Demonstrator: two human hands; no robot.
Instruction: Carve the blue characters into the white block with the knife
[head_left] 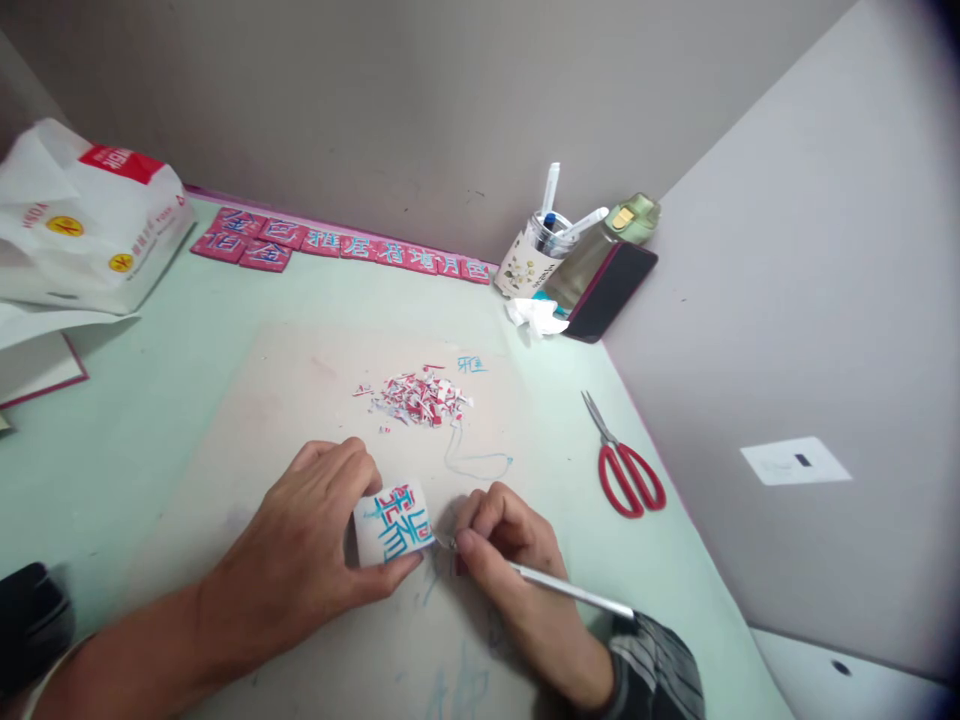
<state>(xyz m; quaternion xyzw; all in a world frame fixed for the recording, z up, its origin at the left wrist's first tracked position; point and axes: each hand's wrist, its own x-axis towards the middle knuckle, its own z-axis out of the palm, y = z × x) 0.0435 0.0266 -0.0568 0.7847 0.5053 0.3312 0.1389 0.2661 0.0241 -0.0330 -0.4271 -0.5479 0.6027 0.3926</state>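
My left hand (315, 520) grips a small white square tile (391, 522) by its edges, thumb below and fingers above. A character in blue lines, with some parts showing red, covers the tile's face. My right hand (510, 580) is closed around a slim carving knife (574, 588) with a silver handle. The knife's tip is at the tile's lower right edge; I cannot tell whether it is cutting in. Beyond both hands lies a pile of red and white shavings (426, 400).
Red tiles with blue characters (360, 247) line the back edge. A white plastic bag (90, 220) stands at the left. Red-handled scissors (630, 475) lie at the right. A pen jar (529, 260), green bottle (589, 265), dark phone (611, 290) and crumpled tissue (536, 316) occupy the back right corner.
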